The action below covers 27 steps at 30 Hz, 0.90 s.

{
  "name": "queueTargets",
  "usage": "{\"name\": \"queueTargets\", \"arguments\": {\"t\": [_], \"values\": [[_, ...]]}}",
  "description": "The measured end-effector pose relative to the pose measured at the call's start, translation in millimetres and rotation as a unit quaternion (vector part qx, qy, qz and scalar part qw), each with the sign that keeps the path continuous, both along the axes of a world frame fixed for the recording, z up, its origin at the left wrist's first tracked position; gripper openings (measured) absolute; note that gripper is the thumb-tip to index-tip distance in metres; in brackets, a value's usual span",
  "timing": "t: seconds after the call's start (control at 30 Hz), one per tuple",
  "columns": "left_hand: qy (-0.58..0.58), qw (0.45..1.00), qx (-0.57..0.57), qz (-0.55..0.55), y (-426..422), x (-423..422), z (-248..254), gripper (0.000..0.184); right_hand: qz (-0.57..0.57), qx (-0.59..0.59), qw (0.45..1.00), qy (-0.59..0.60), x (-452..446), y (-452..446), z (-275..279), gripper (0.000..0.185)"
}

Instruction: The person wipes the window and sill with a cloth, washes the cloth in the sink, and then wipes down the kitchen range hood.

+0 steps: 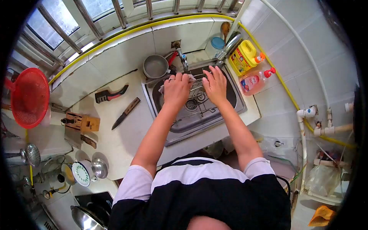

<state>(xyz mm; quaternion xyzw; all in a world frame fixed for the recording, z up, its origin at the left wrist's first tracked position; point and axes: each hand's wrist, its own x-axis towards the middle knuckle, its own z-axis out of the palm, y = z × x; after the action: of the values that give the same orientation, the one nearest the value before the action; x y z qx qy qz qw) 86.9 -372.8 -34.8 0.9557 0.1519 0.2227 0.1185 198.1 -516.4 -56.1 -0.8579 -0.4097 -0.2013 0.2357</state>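
White tiled wall (276, 42) borders the pale countertop (134, 124); window (57, 23) at upper left admits daylight through metal bars (88, 19); yellow hose (207, 15) follows the wall; white pipe (299, 33) curves downward at right.

There are two hands, one left hand (177, 89) and one right hand (216, 86). The sink area has one sink (191, 132), one wire rack (197, 92), one cloth (161, 90), one saucepan (155, 67) and two bottles: one yellow bottle (239, 60), one pink bottle (252, 83). The counter has one knife (125, 114), one cleaver (73, 137) and one knife block (81, 122).
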Motion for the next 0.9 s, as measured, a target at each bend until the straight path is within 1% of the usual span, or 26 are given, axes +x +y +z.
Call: {"name": "queueTargets", "arguments": {"t": [0.07,0.1,0.17,0.2,0.23,0.27,0.3,0.33,0.37,0.43,0.47,0.5,0.53,0.57,0.6,0.63,0.67,0.7,0.73,0.8,0.83,0.9], "values": [[0.020,0.995,-0.098,-0.001,4,5,0,0.022,-0.001,-0.009,1.000,-0.003,1,-2,-1,0.032],[0.019,0.995,-0.098,-0.004,8,6,3,0.022,-0.001,-0.020,1.000,-0.005,0,-3,-1,0.032],[0.040,0.978,-0.199,0.038,19,10,11,0.025,0.001,-0.019,1.000,-0.007,2,-3,-3,0.032],[0.031,0.970,-0.233,0.062,22,10,12,0.029,0.006,-0.017,1.000,-0.006,3,-3,-4,0.032],[0.030,0.970,-0.232,0.062,28,12,3,0.029,0.006,-0.016,1.000,-0.007,5,-2,-4,0.032],[-0.088,0.947,-0.287,0.115,35,15,-11,0.030,0.004,-0.017,1.000,-0.011,6,-1,-4,0.032],[-0.205,0.905,-0.335,0.164,39,12,-12,0.032,0.002,-0.018,1.000,-0.014,6,-1,-5,0.032],[-0.242,0.872,-0.378,0.195,42,8,-15,0.030,0.000,-0.015,1.000,-0.015,4,-1,-6,0.032],[-0.244,0.873,-0.377,0.192,47,2,-17,0.030,0.004,-0.017,1.000,-0.014,5,-2,-6,0.032],[-0.402,0.811,-0.366,0.217,45,-19,6,0.030,0.003,-0.021,1.000,-0.013,6,-4,-5,0.032],[-0.417,0.802,-0.386,0.185,41,-32,20,0.023,0.003,-0.027,1.000,-0.007,6,-3,-5,0.032],[-0.416,0.802,-0.386,0.186,38,-37,16,0.023,0.003,-0.033,0.999,-0.001,6,-2,-6,0.033],[-0.360,0.891,-0.265,0.083,37,-40,9,0.017,0.004,-0.033,0.999,-0.002,6,-1,-5,0.033],[-0.291,0.947,-0.133,-0.021,36,-44,3,0.014,-0.004,-0.042,0.999,-0.006,7,1,-5,0.032],[-0.224,0.967,-0.048,-0.115,32,-51,-3,0.020,-0.012,-0.052,0.999,-0.009,6,2,-5,0.032],[-0.225,0.966,-0.047,-0.114,31,-60,-17,0.020,-0.010,-0.051,0.999,-0.011,6,2,-5,0.032],[-0.211,0.968,-0.075,-0.116,29,-67,-32,0.022,-0.005,-0.062,0.998,-0.005,6,-1,-5,0.031],[-0.197,0.967,-0.105,-0.120,29,-72,-35,0.025,-0.002,-0.072,0.997,0.001,6,-1,-5,0.031],[-0.200,0.966,-0.105,-0.122,30,-73,-36,0.025,-0.004,-0.073,0.997,-0.002,7,-1,-4,0.031],[-0.189,0.965,-0.158,-0.087,28,-81,-40,0.028,0.010,-0.065,0.998,-0.005,5,-5,-5,0.031],[-0.192,0.965,-0.159,-0.086,30,-82,-45,0.028,0.011,-0.067,0.998,-0.009,5,-5,-4,0.031],[-0.188,0.943,-0.261,-0.083,40,-83,-62,0.022,-0.006,-0.091,0.996,0.016,3,-5,-2,0.032]]}}
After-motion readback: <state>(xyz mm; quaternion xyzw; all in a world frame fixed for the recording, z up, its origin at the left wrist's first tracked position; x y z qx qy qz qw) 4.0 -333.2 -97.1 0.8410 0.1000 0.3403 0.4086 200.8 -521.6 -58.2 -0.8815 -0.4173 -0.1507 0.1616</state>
